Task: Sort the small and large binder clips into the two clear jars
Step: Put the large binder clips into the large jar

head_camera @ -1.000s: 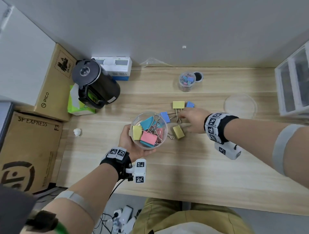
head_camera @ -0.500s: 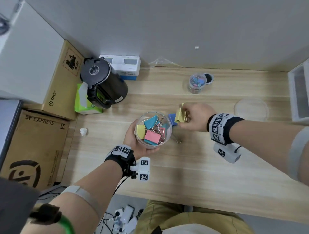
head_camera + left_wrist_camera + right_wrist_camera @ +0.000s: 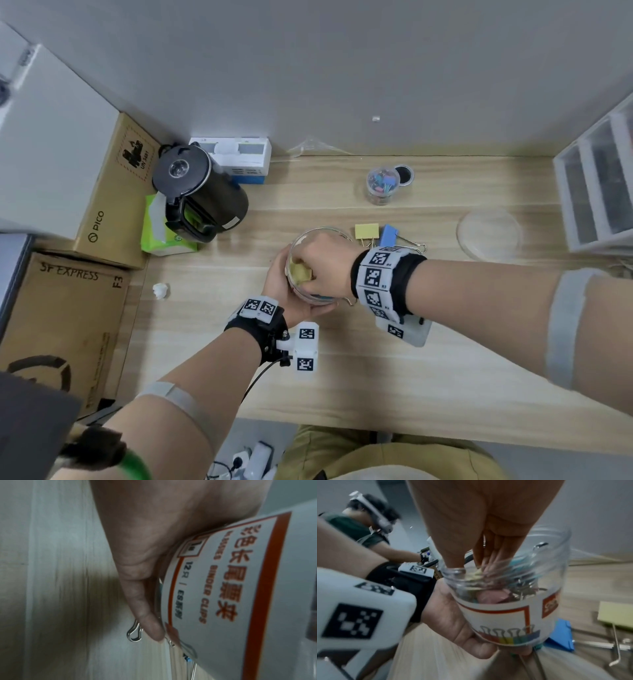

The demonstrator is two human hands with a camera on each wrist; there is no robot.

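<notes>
My left hand (image 3: 287,294) grips the large clear labelled jar (image 3: 310,236) from the side and holds it just above the table; its fingers (image 3: 142,601) wrap the jar's wall (image 3: 223,588). Several large coloured clips lie inside the jar (image 3: 505,615). My right hand (image 3: 325,260) is over the jar's mouth, its fingers (image 3: 488,555) reaching inside and pinching a large yellow binder clip (image 3: 299,272). Another yellow clip (image 3: 366,231) and a blue clip (image 3: 388,235) lie on the table just behind the jar. The small clear jar (image 3: 382,181) of small clips stands at the back.
A black kettle (image 3: 198,192) and a green tissue pack (image 3: 161,236) stand at the left. A clear lid (image 3: 488,233) lies at the right beside white drawers (image 3: 596,192), and a small black lid (image 3: 404,175) is next to the small jar. Cardboard boxes (image 3: 68,308) flank the table's left.
My right hand picked a yellow clip off the table, carried it left and now has its fingers in the large jar's mouth. My left hand kept hold of the jar.
</notes>
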